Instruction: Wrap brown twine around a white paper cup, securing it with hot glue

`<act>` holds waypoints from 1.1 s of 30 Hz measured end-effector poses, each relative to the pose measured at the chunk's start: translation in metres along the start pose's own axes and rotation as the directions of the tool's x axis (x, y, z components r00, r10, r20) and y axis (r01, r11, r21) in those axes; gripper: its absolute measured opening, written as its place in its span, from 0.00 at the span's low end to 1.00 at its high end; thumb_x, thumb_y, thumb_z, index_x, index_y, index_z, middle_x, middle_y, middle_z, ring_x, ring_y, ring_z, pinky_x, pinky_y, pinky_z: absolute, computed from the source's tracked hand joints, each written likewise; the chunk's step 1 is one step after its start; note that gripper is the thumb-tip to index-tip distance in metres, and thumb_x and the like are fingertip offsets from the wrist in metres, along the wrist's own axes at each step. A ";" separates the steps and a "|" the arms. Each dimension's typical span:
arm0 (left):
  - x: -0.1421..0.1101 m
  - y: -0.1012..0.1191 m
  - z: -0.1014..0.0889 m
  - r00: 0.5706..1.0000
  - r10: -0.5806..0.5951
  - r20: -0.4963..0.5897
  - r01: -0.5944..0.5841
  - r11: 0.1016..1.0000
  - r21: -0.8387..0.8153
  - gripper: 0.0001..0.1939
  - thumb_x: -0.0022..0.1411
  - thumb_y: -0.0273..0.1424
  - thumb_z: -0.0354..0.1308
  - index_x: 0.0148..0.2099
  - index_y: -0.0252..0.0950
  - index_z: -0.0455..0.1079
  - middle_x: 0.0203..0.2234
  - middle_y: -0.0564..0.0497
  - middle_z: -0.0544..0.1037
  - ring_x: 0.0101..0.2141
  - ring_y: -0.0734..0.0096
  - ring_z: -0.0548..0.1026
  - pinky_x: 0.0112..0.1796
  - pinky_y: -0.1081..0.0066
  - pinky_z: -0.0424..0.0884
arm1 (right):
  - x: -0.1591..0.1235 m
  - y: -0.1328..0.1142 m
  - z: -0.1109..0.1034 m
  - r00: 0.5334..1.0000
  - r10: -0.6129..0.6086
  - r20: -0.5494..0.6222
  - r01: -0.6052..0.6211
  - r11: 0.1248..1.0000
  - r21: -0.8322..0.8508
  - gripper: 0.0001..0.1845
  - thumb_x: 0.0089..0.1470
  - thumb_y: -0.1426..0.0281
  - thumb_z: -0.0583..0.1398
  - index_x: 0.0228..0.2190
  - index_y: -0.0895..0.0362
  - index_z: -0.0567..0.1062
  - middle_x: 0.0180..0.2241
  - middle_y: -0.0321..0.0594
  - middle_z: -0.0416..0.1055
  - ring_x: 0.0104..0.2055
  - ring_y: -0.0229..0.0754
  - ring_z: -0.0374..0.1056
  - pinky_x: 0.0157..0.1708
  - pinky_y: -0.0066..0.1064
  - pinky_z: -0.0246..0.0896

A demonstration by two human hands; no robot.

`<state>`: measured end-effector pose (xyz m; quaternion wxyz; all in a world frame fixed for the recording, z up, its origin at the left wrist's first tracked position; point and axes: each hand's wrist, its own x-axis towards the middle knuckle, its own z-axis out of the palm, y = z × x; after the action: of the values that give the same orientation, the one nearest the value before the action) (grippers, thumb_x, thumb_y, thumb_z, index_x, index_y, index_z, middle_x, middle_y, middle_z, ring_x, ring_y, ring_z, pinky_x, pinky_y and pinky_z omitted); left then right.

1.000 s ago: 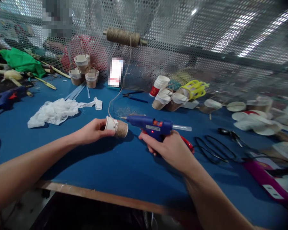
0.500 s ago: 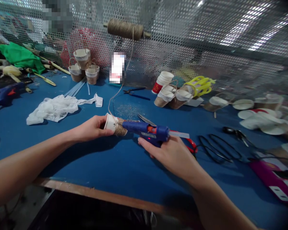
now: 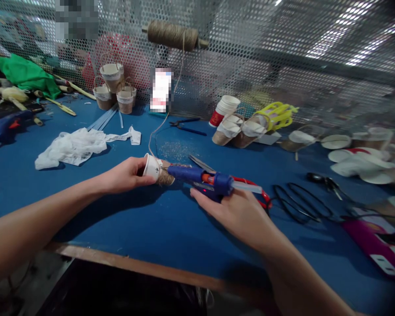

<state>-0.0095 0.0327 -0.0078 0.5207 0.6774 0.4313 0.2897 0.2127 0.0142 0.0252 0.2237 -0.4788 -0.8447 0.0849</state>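
My left hand [image 3: 133, 175] grips a white paper cup [image 3: 152, 168] by its rim end, the cup lying tilted on its side above the blue table. Brown twine [image 3: 166, 177] is wound around the cup's lower part. From there a loose strand [image 3: 150, 139] runs up to the twine spool [image 3: 173, 35] on the mesh. In my right hand [image 3: 240, 215] is a blue hot glue gun [image 3: 197, 176], a clear glue stick [image 3: 248, 188] poking from its back. Its nozzle meets the cup at the edge of the wound twine. Scissors with red handles [image 3: 252, 184] lie partly hidden behind the gun.
Twine-wrapped cups with handles [image 3: 112, 77] stand at the back left. White lace fabric [image 3: 74, 147] lies nearer, and pliers [image 3: 187, 126] at the back. A stack of paper cups [image 3: 225, 109] stands right of centre. A black cable [image 3: 296, 202] and purple power strip [image 3: 370, 243] lie at right.
The view has shifted very slightly. My hands, the cup and the glue gun keep nearly the same positions.
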 end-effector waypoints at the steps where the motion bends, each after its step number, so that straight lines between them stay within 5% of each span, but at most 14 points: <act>1: 0.000 0.000 0.000 1.000 -0.007 0.001 0.007 1.000 0.011 0.24 0.55 0.28 0.53 0.54 0.27 0.59 0.49 0.40 0.70 0.47 0.61 0.70 0.49 0.61 0.62 | 0.000 0.001 0.000 1.000 -0.006 0.003 0.006 1.000 0.005 0.08 0.49 0.67 0.54 0.23 0.56 0.69 0.22 0.34 0.70 0.23 0.38 0.66 0.25 0.28 0.59; 11: 0.001 -0.006 -0.001 0.998 0.056 0.005 -0.056 0.990 0.126 0.21 0.55 0.30 0.53 0.51 0.26 0.62 0.45 0.40 0.72 0.42 0.61 0.71 0.44 0.63 0.66 | -0.002 0.000 -0.008 0.991 0.068 0.111 -0.075 0.996 0.057 0.09 0.49 0.67 0.55 0.19 0.56 0.68 0.16 0.32 0.66 0.19 0.35 0.62 0.20 0.26 0.56; 33: -0.001 -0.005 -0.001 0.999 0.036 0.014 -0.038 0.981 0.190 0.18 0.55 0.30 0.52 0.48 0.27 0.64 0.42 0.41 0.74 0.39 0.63 0.72 0.43 0.64 0.66 | 0.001 0.001 -0.012 0.986 0.068 0.153 -0.078 0.995 0.058 0.10 0.49 0.68 0.55 0.20 0.56 0.71 0.15 0.32 0.66 0.19 0.36 0.62 0.20 0.27 0.55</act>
<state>-0.0118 0.0323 -0.0122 0.4504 0.7335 0.4418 0.2529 0.2185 0.0147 0.0356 0.1711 -0.4941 -0.8380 0.1560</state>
